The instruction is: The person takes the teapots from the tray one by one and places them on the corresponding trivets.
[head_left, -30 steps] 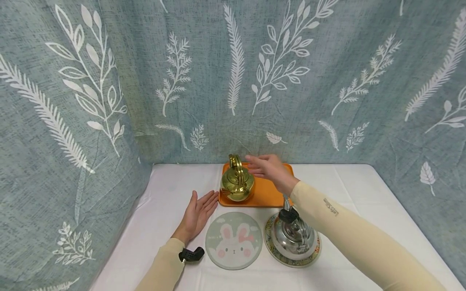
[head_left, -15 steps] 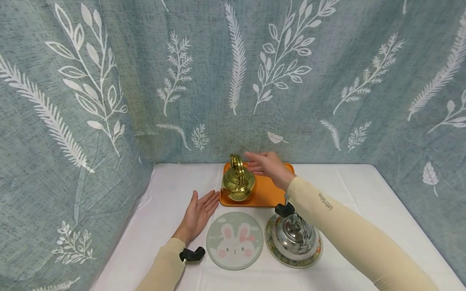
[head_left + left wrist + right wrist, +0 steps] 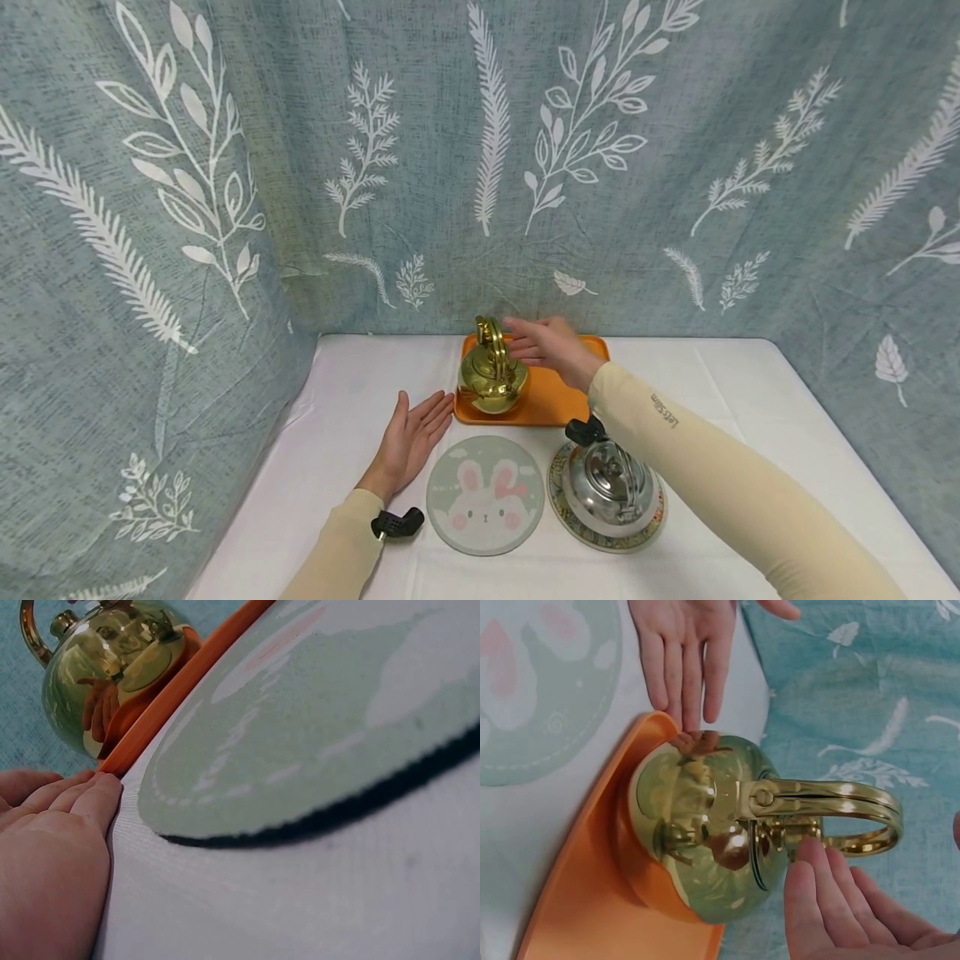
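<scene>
A shiny brass-coloured kettle with an upright loop handle stands on the left part of an orange tray. My right hand is beside the kettle's handle with its fingers straight. In the right wrist view, those fingertips are close to the lid knob below the handle; whether they touch it I cannot tell. My left hand lies on the white cloth with its fingers extended. Its fingertips touch or nearly touch the tray's near left corner, as the left wrist view shows.
A round grey-green mat with a bunny face lies in front of the tray. To its right, a silver kettle stands on a round patterned mat, partly under my right forearm. A blue-green leaf-print curtain hangs behind the table.
My right hand and forearm have shifted slightly left, a little closer to the brass kettle's handle. The left hand keeps its place by the tray corner, and both kettles stay where they were.
</scene>
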### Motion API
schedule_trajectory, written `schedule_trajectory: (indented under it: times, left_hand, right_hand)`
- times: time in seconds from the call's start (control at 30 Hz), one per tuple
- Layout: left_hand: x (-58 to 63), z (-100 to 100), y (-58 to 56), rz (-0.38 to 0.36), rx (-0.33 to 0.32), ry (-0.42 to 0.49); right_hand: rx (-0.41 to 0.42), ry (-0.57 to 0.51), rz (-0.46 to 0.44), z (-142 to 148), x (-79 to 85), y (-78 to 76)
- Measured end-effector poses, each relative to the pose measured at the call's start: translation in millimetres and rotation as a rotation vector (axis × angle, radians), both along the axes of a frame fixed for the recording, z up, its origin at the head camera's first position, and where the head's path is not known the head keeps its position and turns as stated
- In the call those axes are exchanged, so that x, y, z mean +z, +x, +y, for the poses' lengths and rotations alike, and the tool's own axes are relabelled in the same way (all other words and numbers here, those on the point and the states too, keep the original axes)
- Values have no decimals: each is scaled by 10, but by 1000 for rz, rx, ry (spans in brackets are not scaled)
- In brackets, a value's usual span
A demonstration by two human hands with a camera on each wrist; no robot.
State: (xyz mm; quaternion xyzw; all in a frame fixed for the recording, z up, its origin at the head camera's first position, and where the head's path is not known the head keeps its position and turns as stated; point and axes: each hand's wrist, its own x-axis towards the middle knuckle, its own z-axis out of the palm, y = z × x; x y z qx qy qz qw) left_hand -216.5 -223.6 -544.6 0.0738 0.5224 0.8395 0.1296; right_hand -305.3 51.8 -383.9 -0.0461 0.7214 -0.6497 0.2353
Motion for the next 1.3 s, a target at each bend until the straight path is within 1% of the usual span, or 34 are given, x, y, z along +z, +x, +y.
schedule_trajectory:
  times: [0.17, 0.33, 0.57, 0.7, 0.97, 1.07, 1.2, 1.3]
  left_hand:
    - [1, 1, 1, 3, -2, 0]
    - [4, -2, 7, -1, -1, 11]
    - [9, -2, 7, -10, 1, 19]
    - [6, -1, 0, -11, 3, 17]
    - [7, 3, -8, -25, 9, 12]
    - [12, 6, -6, -33, 10, 13]
    - [19, 6, 0, -39, 12, 16]
    - [25, 2, 7, -38, 8, 19]
  right_hand:
    - [29, -8, -9, -16, -40, -18]
    - [34, -10, -15, -41, -73, -40]
    - [24, -24, -26, -84, -56, -48]
    - [24, -20, -27, -98, -48, -56]
    - [14, -10, -55, -138, -62, -85]
    - [27, 7, -30, -169, -76, -99]
    - [44, 3, 21, -209, -108, -105]
    - [27, -23, 34, -214, -138, -91]
